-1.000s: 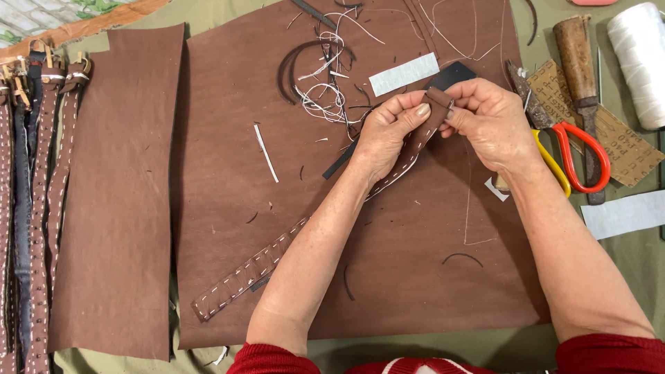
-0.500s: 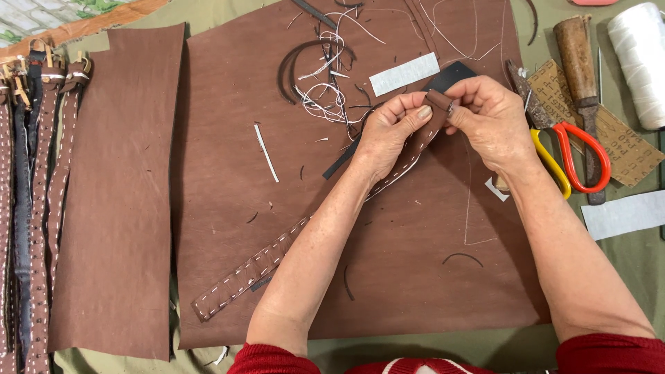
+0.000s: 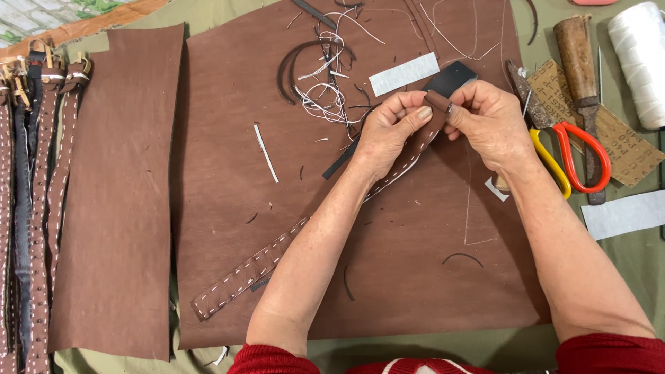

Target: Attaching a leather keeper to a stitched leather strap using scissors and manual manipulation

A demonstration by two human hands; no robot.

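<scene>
A long brown leather strap (image 3: 249, 270) with white stitching lies slantwise across a large brown leather sheet (image 3: 415, 263). Its upper end is lifted off the sheet and pinched between both hands. My left hand (image 3: 391, 131) grips the strap just below the tip. My right hand (image 3: 488, 125) holds the folded tip between thumb and fingers. The strap's middle part is hidden under my left forearm.
Tangled white thread and dark leather offcuts (image 3: 325, 76) lie above the hands, with a white paper strip (image 3: 404, 73). Scissors with red and yellow handles (image 3: 564, 156), a wooden-handled tool (image 3: 578, 62) and a white thread spool (image 3: 641, 62) sit at right. Finished stitched belts (image 3: 34, 208) lie at left beside a narrower leather sheet (image 3: 118, 208).
Both hands have shifted very slightly on the strap's tip; the strap's lower end has stayed in place.
</scene>
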